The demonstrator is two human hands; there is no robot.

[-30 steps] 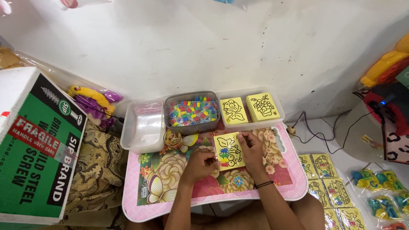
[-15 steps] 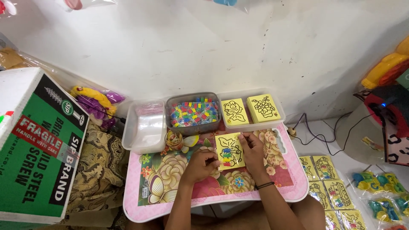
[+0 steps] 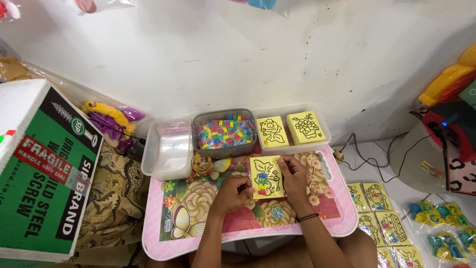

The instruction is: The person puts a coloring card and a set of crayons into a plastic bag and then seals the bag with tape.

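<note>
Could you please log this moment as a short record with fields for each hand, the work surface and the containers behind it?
left hand: rests at the left edge of the yellow picture card
right hand: on the card's right edge
surface: pink floral tray table
behind: tub of coloured pieces, clear tray of two yellow card stacks, tub of clear bags

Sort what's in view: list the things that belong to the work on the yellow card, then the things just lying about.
In use:
left hand
right hand
yellow picture card
tub of coloured bits
tray of blank yellow cards
floral lap table

Lying about:
green cardboard box
purple and yellow toy
black cable
packed toy bags
</note>
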